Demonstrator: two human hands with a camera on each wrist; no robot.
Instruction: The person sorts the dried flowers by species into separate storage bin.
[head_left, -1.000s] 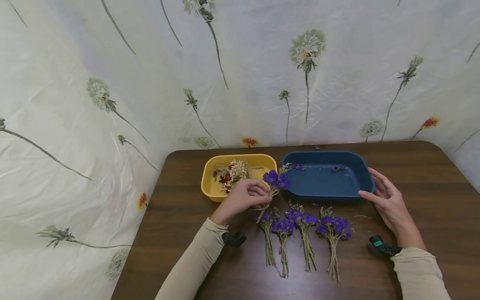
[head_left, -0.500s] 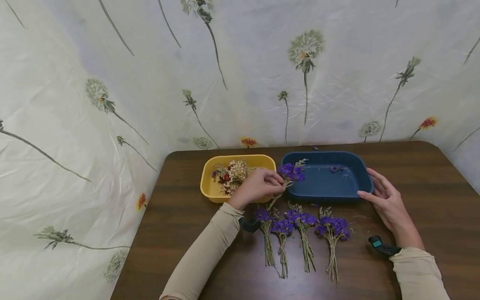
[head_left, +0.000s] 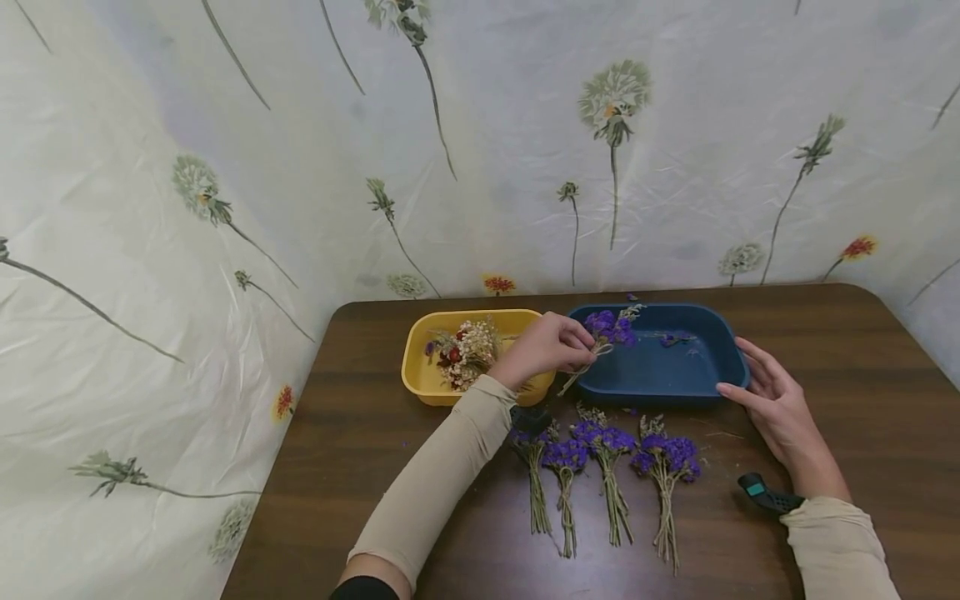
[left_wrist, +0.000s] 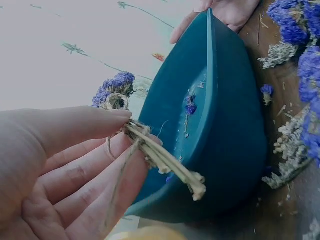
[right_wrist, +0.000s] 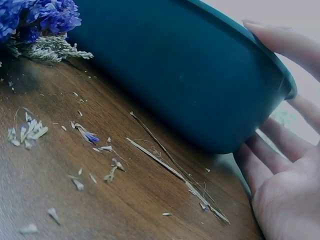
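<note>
My left hand pinches a small bunch of dried purple flowers, tied with twine, by its stems. The bunch tilts over the left end of a blue tray, heads toward the tray's inside. In the left wrist view, thumb and fingers close on the twine-bound stems, whose cut ends point away from the palm. My right hand holds the tray's right end, thumb at the front corner of the rim and fingers along the end wall. A loose purple sprig lies inside the tray.
A yellow tray with dried white and red flowers stands left of the blue one. Several tied purple bunches lie in a row in front. Stem bits litter the brown table; a flower-printed sheet hangs behind.
My left hand has carried the purple bunch rightward and slightly away, from beside the yellow tray to over the blue tray's left end. My right hand stays at the blue tray.
</note>
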